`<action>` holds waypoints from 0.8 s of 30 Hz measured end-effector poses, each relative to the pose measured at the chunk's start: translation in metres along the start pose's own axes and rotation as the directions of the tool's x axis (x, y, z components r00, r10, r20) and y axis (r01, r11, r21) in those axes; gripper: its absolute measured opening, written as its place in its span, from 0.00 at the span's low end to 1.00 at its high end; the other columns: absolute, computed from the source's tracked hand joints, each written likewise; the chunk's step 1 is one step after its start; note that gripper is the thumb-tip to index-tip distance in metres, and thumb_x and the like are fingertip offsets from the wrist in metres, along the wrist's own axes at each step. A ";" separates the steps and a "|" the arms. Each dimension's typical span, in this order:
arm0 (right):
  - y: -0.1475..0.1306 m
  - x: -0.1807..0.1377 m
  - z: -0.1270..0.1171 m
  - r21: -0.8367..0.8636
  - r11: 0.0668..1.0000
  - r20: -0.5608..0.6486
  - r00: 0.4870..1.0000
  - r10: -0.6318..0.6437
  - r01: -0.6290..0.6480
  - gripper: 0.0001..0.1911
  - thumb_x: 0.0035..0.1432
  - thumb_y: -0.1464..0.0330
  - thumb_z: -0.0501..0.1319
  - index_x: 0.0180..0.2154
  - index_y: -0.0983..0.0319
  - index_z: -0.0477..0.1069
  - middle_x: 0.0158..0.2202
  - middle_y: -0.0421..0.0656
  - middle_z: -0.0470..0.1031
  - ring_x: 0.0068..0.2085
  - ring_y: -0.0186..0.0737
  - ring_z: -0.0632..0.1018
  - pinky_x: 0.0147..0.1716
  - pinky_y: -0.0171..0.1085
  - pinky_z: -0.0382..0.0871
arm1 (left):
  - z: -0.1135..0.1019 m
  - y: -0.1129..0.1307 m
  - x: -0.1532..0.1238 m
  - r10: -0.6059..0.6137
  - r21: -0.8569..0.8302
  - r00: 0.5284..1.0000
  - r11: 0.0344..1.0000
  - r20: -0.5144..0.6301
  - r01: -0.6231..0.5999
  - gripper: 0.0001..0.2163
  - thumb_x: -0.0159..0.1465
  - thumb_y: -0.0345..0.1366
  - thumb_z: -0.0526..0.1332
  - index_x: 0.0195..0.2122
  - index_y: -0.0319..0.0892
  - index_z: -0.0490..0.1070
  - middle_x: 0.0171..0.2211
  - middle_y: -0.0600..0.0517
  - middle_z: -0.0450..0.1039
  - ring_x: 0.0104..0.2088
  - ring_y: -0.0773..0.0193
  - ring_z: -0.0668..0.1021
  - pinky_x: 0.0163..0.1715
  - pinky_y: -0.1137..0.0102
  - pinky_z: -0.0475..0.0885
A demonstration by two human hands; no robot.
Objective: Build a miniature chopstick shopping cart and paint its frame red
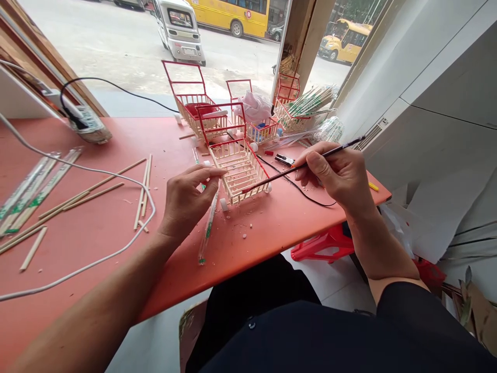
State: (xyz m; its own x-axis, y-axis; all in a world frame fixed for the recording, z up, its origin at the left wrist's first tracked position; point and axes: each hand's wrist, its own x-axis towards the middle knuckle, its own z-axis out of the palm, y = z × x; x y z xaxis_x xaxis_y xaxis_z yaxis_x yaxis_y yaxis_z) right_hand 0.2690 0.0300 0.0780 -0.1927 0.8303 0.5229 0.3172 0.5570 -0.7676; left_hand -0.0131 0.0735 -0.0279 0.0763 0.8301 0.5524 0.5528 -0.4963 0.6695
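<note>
Bamboo slats make up the little shopping cart (239, 168) that stands at the middle of my red table (248, 233), its red wire handle frame rising at its 12 o'clock end and a white wheel showing at its near corner. My left hand (186, 199) sits at the cart's 9 o'clock, fingers curled, thumb and forefinger closed on the rim of its left side. My right hand (337, 173) is at the cart's 3 o'clock, fingers pressed together around a thin paintbrush (306, 165); the black shaft runs up toward 2 o'clock past my knuckles, and the red-tipped end touches the cart's right wall at its lower corner.

A wrapped pair of chopsticks (208, 228) lies on the table right under my left hand, pointing to 6 o'clock. Bare bamboo sticks (142, 194) lie scattered at 9 o'clock of that hand, and more wrapped chopsticks (27, 191) lie near the table's left edge. A white cable (116, 176) loops across them. At 12 o'clock beyond the cart stand three more carts (202, 111), one holding something red, another a bundle of wrapped chopsticks. A black wire (295, 184) runs under the brush toward my right wrist. A red plastic stool (322, 243) shows below the table edge.
</note>
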 end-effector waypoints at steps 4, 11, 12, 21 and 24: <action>0.002 0.001 0.008 0.028 1.000 0.023 1.000 -0.004 0.003 0.21 0.68 0.47 0.68 0.36 0.58 0.83 0.27 0.41 0.81 0.25 0.34 0.79 0.26 0.37 0.77 | -0.001 0.000 0.000 0.010 -0.010 1.000 1.000 0.009 -0.010 0.11 0.70 0.38 0.60 0.40 0.47 0.85 0.43 0.50 0.86 0.41 0.59 0.85 0.46 0.65 0.80; 0.006 0.001 0.008 0.043 0.999 0.035 0.999 -0.011 0.010 0.22 0.68 0.48 0.68 0.35 0.59 0.83 0.28 0.42 0.81 0.25 0.33 0.79 0.26 0.35 0.77 | -0.001 -0.001 0.000 0.026 -0.009 1.000 1.000 0.002 -0.026 0.11 0.70 0.37 0.61 0.41 0.47 0.85 0.42 0.50 0.86 0.41 0.59 0.85 0.46 0.66 0.80; 0.006 0.001 0.006 0.035 0.999 0.023 1.000 0.001 -0.002 0.22 0.67 0.47 0.69 0.35 0.59 0.83 0.28 0.42 0.81 0.25 0.33 0.79 0.26 0.35 0.77 | 0.000 -0.001 0.000 0.028 -0.007 1.000 1.000 -0.001 -0.028 0.11 0.70 0.37 0.61 0.41 0.48 0.85 0.42 0.50 0.86 0.41 0.60 0.85 0.45 0.66 0.79; 0.009 -0.003 -0.018 -0.073 0.997 -0.086 0.996 0.013 -0.019 0.21 0.66 0.48 0.70 0.34 0.58 0.84 0.27 0.42 0.82 0.26 0.36 0.80 0.25 0.38 0.77 | 0.000 -0.001 0.000 0.020 0.010 1.000 1.000 -0.008 -0.020 0.11 0.70 0.37 0.61 0.41 0.48 0.85 0.42 0.50 0.86 0.39 0.60 0.85 0.44 0.65 0.79; 0.009 -0.004 -0.023 -0.096 0.995 -0.102 0.995 -0.003 -0.007 0.21 0.66 0.47 0.70 0.33 0.57 0.84 0.27 0.43 0.82 0.25 0.37 0.79 0.23 0.38 0.76 | 0.000 -0.001 0.000 0.005 0.013 1.000 1.000 -0.002 -0.005 0.11 0.69 0.37 0.61 0.41 0.48 0.85 0.43 0.50 0.86 0.40 0.60 0.84 0.45 0.65 0.79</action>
State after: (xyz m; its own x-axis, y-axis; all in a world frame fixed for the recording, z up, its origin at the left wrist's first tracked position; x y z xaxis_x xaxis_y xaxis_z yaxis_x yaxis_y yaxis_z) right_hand 0.2941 0.0318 0.0776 -0.0975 0.8227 0.5601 0.4063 0.5467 -0.7322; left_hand -0.0132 0.0738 -0.0287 0.0771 0.8271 0.5568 0.5633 -0.4969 0.6601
